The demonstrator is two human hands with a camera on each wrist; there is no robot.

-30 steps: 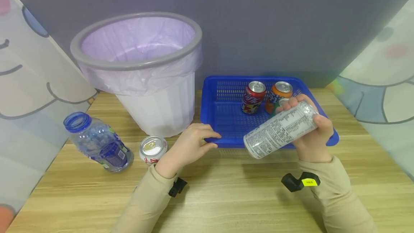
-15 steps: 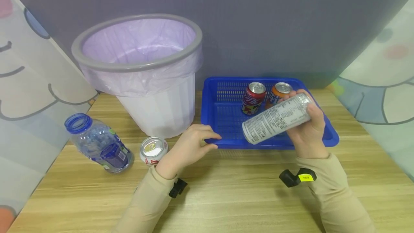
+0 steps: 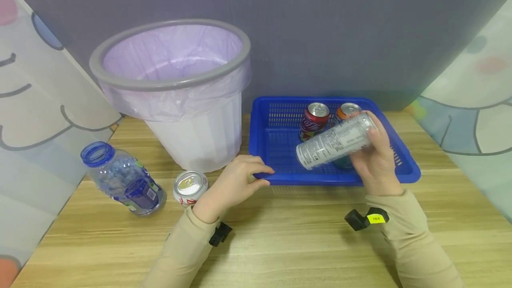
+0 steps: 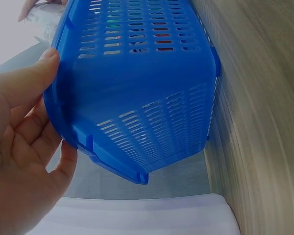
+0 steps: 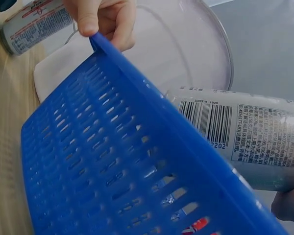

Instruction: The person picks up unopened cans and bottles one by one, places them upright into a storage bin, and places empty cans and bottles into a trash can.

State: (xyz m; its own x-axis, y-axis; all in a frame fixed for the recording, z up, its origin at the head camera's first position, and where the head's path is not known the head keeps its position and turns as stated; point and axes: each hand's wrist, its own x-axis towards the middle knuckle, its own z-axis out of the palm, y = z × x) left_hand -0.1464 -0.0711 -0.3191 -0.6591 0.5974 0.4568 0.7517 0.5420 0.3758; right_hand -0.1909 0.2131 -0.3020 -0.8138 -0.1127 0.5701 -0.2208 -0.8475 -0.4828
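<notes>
Head view: left hand (image 3: pixel 240 179) pinches basket (image 3: pixel 306 179); right hand (image 3: pixel 376 161) clamps silver can (image 3: pixel 332 142), two-o'clock end. Likely light, slick; hold mid-body.

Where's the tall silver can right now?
Head view, right of centre: the right hand holds the tall silver can tilted over the blue basket, just below the red can in the picture.

"What does the head view hide?"
"The silver can (image 3: pixel 334 142) and right hand (image 3: pixel 378 159) cover most of the orange can (image 3: pixel 350 109); the silver can's print is too small to read."
"And the right wrist view?"
"Its right edge cuts off the silver can's end."
</notes>
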